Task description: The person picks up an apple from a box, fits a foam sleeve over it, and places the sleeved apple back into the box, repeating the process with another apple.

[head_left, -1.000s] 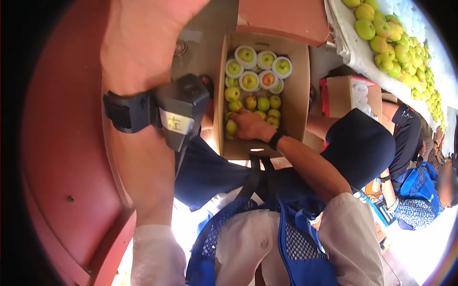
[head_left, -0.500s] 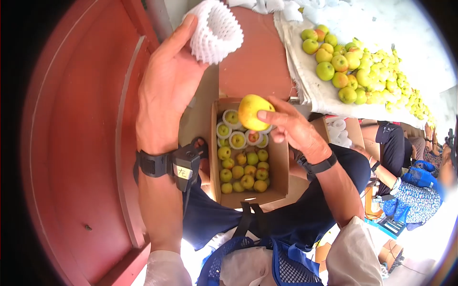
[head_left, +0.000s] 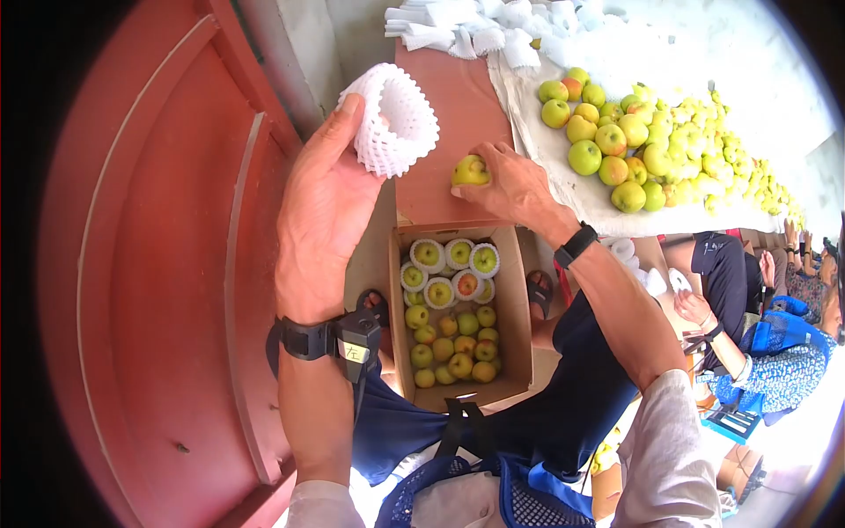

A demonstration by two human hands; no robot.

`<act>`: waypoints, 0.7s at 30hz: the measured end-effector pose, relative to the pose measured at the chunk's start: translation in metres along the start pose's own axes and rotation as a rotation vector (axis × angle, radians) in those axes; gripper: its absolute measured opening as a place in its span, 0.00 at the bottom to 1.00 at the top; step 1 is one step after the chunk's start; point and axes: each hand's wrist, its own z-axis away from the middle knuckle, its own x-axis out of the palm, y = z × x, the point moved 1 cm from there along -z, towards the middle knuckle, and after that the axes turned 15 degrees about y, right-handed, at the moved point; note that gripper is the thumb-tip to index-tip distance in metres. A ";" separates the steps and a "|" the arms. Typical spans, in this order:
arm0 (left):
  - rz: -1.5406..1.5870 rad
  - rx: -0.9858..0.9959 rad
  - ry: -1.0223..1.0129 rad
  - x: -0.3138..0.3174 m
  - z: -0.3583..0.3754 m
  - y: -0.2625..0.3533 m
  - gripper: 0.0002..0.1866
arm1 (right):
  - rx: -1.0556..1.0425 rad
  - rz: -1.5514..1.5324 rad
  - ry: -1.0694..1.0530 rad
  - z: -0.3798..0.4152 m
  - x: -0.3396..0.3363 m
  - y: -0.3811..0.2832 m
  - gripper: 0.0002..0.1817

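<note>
My left hand [head_left: 330, 180], raised at the upper left, holds a white foam net sleeve [head_left: 398, 123] whose opening is spread wide. A yellow-green apple [head_left: 471, 171] is in my right hand [head_left: 515, 187], over the reddish tabletop [head_left: 431, 114]. Below both hands stands an open cardboard box [head_left: 521, 308]. Several apples in foam nets [head_left: 428, 255] fill its far part, and bare apples [head_left: 460, 364] lie in its near part.
Many apples [head_left: 611, 139] are heaped on a white cloth [head_left: 528, 132] at the right. Loose foam sleeves [head_left: 453, 16] lie at the table's back. A red door [head_left: 176, 264] is on the left. A co-worker [head_left: 766, 370] sits at the right.
My right hand has moved up and away from the box with the apple, and now grips it from above. The view has shifted, and the sleeve sits lower in it.
</note>
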 end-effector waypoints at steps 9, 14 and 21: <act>0.019 0.015 0.022 0.002 0.001 -0.001 0.20 | 0.004 -0.088 -0.023 0.004 0.011 0.018 0.41; 0.006 -0.009 -0.023 -0.002 -0.002 -0.004 0.20 | 0.021 -0.210 -0.080 0.001 0.000 0.021 0.42; -0.004 -0.062 -0.036 0.010 0.003 -0.005 0.16 | 0.099 -0.308 0.020 -0.002 -0.038 0.013 0.35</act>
